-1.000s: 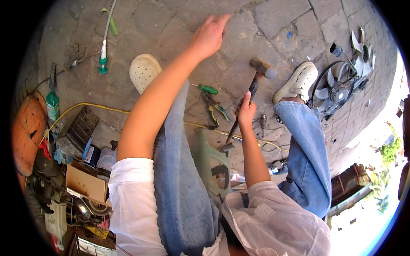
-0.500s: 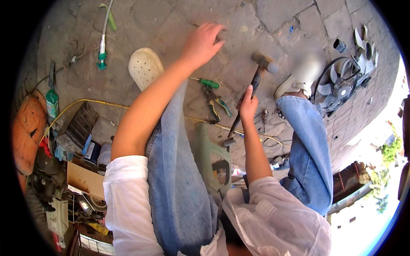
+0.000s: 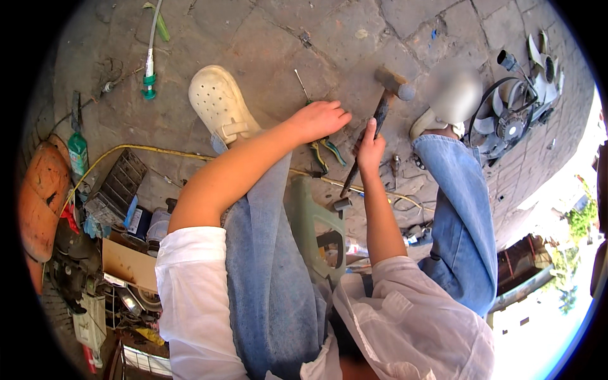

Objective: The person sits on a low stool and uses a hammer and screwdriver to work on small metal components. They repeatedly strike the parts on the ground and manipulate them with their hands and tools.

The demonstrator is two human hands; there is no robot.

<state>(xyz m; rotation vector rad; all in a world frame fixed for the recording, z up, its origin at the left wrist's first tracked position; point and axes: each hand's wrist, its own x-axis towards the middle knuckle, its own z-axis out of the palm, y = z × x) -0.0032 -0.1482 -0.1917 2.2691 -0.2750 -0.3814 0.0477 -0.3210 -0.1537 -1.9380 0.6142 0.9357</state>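
Hammer (image 3: 383, 105) sits in your right hand (image 3: 369, 151), your fingers wrapped round its handle partway down and your thumb lying along it toward the head. The handle slants, with the head beyond your thumb, away from you, and the butt below your fist, near the green plastic stool (image 3: 303, 212). You cannot tell here whether the head touches the paving (image 3: 361, 54).

Your left hand (image 3: 318, 120) is low over a screwdriver (image 3: 301, 85), back of the hand uppermost. The thin shaft points away from you, past the far edge of your hand, with a sliver of green handle showing; your hand hides the rest. Two of your fingers reach rightward, slightly apart, toward the hammer's handle without touching it. Whether the hidden ones pinch the screwdriver, you cannot tell. Pliers (image 3: 318, 157) with yellow and teal grips lie just on your side of that hand, their near ends showing.
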